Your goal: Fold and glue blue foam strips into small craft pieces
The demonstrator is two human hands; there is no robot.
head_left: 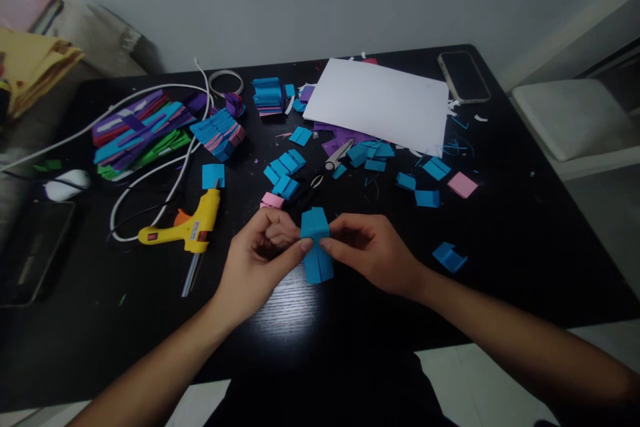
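Observation:
Between my two hands, over the front middle of the black table [380, 320], is a folded piece of blue paper [318, 261] with a crease down its length. My left hand [260, 257] pinches its left edge, thumb on top and fingers curled beneath. From the other side, my right hand [373, 250] grips the right edge the same way, the two thumbs close together. Just beyond my left fingers lie a pink folded paper [272, 201] and several blue folded papers [287, 163]. Scissors [339, 155] with dark handles rest past the held paper.
A yellow glue gun [193, 227] lies left, its tip on a blue paper square. White cable [116, 203] loops behind it near bundled paper strips [143, 130]. White sheets [380, 103] and a phone [464, 77] lie at the back right. Blue pieces [450, 257] are scattered right.

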